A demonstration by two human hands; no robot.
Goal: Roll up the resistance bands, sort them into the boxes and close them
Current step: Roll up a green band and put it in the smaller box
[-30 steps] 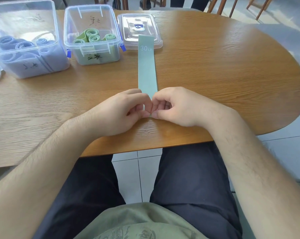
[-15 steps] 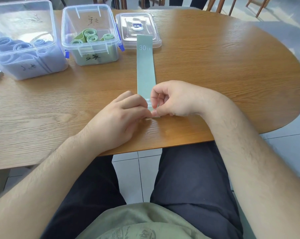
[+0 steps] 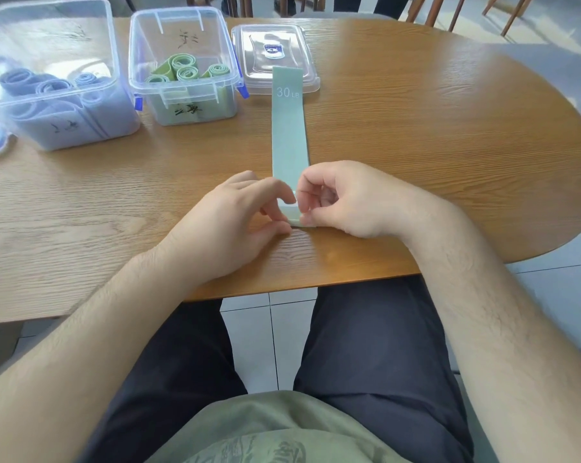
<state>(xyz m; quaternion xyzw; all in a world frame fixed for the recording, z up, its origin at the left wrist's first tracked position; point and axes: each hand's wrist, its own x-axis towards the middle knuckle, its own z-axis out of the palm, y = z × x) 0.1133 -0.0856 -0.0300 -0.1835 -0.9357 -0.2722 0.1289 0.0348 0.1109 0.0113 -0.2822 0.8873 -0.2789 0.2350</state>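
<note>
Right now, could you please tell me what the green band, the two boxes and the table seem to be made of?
Green band: thin matte rubber or latex, probably; it lies flat and folds softly. Two boxes: clear glossy plastic; their contents show through. Table: wood or wood-look laminate, satin; grain lines visible.

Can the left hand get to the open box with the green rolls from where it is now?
Probably yes. The left hand pinches the near end of the green band, but the lidless box stands ahead to its left, with only bare table between them.
</note>
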